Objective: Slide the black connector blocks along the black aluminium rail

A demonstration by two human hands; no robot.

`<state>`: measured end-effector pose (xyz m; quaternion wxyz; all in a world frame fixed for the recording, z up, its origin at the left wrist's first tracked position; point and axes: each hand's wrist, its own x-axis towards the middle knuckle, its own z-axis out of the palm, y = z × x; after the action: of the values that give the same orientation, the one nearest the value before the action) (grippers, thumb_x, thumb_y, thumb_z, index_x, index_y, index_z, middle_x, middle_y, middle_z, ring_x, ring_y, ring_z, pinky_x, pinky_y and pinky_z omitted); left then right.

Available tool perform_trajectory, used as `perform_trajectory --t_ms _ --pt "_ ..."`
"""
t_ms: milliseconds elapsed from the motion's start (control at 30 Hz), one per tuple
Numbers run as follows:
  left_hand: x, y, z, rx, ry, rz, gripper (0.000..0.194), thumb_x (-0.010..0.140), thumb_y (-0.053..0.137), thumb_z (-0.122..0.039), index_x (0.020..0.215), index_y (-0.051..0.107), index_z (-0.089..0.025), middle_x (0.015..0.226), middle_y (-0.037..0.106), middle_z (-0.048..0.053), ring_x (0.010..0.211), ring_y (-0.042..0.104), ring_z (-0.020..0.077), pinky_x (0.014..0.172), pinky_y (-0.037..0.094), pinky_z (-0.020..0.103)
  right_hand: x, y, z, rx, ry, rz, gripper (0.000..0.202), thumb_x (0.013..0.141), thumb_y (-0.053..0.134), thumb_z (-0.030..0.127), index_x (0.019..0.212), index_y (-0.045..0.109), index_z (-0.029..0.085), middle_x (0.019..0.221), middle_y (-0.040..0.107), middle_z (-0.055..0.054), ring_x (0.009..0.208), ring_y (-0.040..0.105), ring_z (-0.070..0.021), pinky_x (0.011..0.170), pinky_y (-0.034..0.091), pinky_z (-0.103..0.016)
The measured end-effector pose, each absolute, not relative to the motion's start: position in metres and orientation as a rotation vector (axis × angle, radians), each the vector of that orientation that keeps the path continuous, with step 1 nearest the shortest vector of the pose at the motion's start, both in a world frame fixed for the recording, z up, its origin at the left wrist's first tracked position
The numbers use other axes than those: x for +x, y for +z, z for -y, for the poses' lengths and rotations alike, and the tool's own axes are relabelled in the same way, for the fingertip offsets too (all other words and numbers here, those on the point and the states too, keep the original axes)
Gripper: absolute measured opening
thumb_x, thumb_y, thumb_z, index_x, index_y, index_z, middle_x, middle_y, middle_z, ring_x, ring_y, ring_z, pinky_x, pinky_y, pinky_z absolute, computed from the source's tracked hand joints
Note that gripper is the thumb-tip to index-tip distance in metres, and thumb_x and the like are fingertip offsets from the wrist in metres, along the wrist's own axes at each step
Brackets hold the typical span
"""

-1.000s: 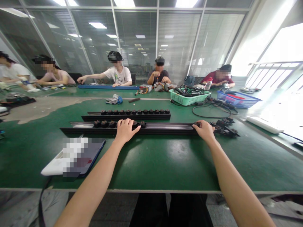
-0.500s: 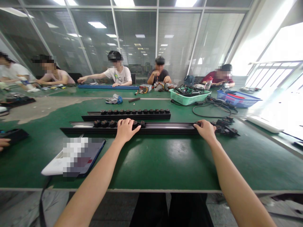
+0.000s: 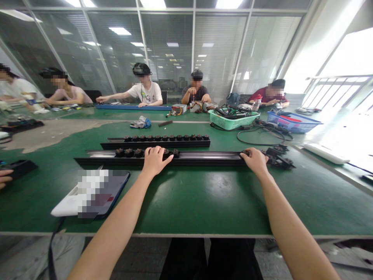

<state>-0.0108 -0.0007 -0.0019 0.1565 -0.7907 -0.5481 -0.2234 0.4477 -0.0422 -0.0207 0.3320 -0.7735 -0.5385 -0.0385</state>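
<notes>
Your right hand's grip pinches a black part — left hand's, over the rail, unclear — and a skewed push could jam it.

Bare arms outstretched, left fingers draped palm-down, right fingers curled inward.

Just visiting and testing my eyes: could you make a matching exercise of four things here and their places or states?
1. Left hand
2. Right hand
3. Green basket
4. Back rail

A. at the front rail's right end
B. bearing a row of black parts
C. near the front rail's middle
D. piled with cables

Pairs: 1-C, 2-A, 3-D, 4-B
</notes>
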Motion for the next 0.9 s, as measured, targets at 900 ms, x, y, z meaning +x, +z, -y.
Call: perform_trajectory --t_ms 900 --pt "-0.0101 -0.0019 0.0013 -2.263 -0.649 1.573 0.059 0.099 0.037 -0.066 0.119 0.068 -0.020 0.120 0.066 0.015 0.115 0.057 0.0339 0.111 0.032 0.052 0.4569 -0.0224 0.0425 -2.058 -0.127 1.355 0.038 0.084 0.053 0.046 0.104 0.070 0.020 0.101 0.071 -0.014 0.102 0.060 -0.0318 0.091 0.038 -0.047"
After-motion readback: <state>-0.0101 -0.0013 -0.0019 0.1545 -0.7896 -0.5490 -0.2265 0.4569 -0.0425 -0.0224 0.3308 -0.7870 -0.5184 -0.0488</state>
